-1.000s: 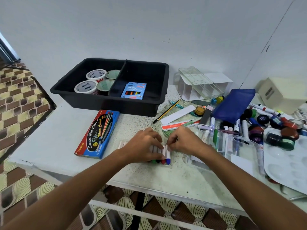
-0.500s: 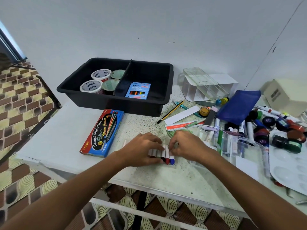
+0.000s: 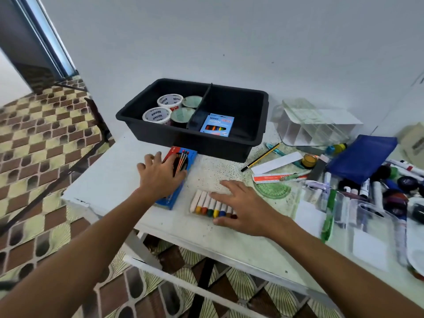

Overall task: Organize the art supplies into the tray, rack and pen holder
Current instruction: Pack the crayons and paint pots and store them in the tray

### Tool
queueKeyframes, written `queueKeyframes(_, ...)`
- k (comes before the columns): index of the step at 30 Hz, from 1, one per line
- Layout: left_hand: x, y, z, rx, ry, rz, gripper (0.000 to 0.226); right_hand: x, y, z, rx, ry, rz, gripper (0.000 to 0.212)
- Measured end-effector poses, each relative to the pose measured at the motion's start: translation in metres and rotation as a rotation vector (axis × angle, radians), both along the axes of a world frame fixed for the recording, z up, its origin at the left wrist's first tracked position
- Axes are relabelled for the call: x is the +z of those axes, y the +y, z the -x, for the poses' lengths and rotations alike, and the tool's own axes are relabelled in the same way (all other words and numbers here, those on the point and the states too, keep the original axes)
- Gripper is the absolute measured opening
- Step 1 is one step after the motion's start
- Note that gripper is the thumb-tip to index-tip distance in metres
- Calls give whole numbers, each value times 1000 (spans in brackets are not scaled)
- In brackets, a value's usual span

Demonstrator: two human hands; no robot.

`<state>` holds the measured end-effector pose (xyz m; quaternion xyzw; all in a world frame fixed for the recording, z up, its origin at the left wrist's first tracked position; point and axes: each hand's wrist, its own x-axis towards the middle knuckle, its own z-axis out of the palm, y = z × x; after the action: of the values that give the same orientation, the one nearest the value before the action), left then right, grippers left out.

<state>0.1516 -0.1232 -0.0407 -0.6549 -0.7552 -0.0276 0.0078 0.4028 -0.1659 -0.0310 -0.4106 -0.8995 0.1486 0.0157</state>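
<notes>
The surface [image 3: 110, 177] is carrying everything, and the black tray [image 3: 263, 125] sitting at its far side is the landmark here. Inside the tray, the left compartment is holding four tape rolls [image 3: 170, 102] and the right compartment a small blue neon box [image 3: 216, 125], with bare floor beside that box.

Just in front of the tray's near wall, the blue pencil box [image 3: 181, 161] is lying flat, its far end almost touching that wall. The left hand [image 3: 160, 177] is resting on top of it, fingers spread and straight, pressing rather than gripping. To lift it well, the hand is probably needing to curl its thumb and fingers round the long edges, raise the box level so nothing slides out, and set it in the right compartment next to the neon box.

Nearer the person than the tray, and to the right of the pencil box, a row of crayons [image 3: 207, 204] is lying side by side. The right hand [image 3: 243, 207] is lying flat across the row's right end, released and holding nothing; keeping it there is likely stopping them rolling.

To the tray's right, loose markers [image 3: 364, 189] and a pencil [image 3: 260, 157] are waiting.
</notes>
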Motion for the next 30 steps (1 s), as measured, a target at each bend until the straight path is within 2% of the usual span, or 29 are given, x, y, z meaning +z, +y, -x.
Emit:
queueKeyframes(2, -4, 4, 10, 19, 4, 117, 70, -7, -1, 11, 16, -68, -14, 68)
queueKeyframes(5, -1, 4, 22, -66, -90, 163, 68, -16, -1, 20, 44, -165, -79, 68)
queueKeyframes(11, 26, 0, 58, -236, -106, 363, 65, -20, 6, 16, 7, -156, -110, 78)
queueKeyframes(15, 25, -4, 63, -307, -202, 266, 66, -25, 8, 17, -5, -126, -94, 77)
queueKeyframes(18, 15, -7, 51, -367, -212, 268, 79, -26, 8, 20, -9, -115, -99, 77)
queueKeyframes(25, 16, -10, 59, -516, -412, 236, 81, -23, 5, 20, -13, -97, -100, 74)
queueKeyframes(30, 20, -12, 59, -570, -422, 200, 87, -24, 5, 21, -22, -88, -105, 73)
